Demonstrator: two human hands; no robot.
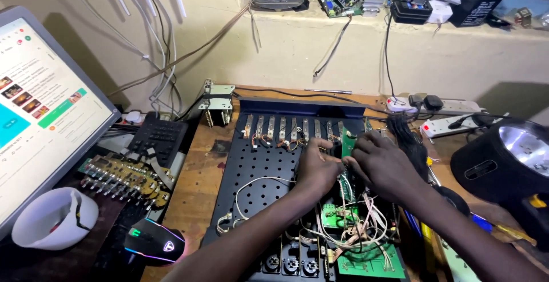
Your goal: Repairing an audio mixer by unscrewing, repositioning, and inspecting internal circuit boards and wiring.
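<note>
A black perforated metal chassis [260, 167] lies open on the wooden bench. Inside it a narrow green circuit board [347, 142] stands on edge. My left hand [318, 167] and my right hand [382, 165] both grip this board from either side, fingers closed around it. A row of small upright parts with red and white leads [280, 130] lines the chassis's far wall. White wires [354, 225] tangle below my hands over more green boards [369, 259] and a row of round black sockets [289, 263].
A lit monitor [46, 116] stands at left, with a white bowl [48, 219], a black mouse [154, 242], a knobbed brown board [123, 179] and a black keypad [157, 136]. A round black lamp [503, 159] and power strips [440, 107] sit at right. The ledge [400, 22] holds boards and boxes.
</note>
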